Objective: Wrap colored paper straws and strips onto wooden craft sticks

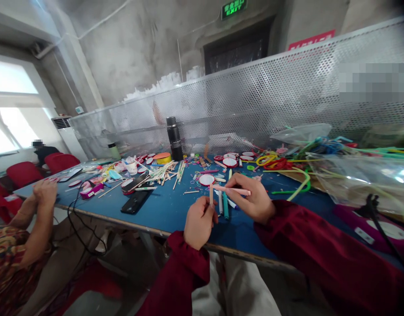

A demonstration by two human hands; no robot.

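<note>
My left hand (199, 221) is closed around a short pink stick (211, 194) that stands upright from its fingers, just over the near edge of the blue table (169, 210). My right hand (251, 197) pinches a longer pink stick (233, 190) held level, its left tip close to the top of the upright one. Both arms wear dark red sleeves. Under the hands lie a teal stick (225, 206) and a white one. A round white disc with a red rim (207, 179) sits just beyond.
A black phone (135, 201) and scattered wooden sticks (162, 172) lie left of centre; a black flask (174, 138) stands behind. Coloured tubes (287, 164) and plastic bags (356, 175) crowd the right. Another person's hands (45, 188) rest at the left edge. A perforated metal screen (287, 101) backs the table.
</note>
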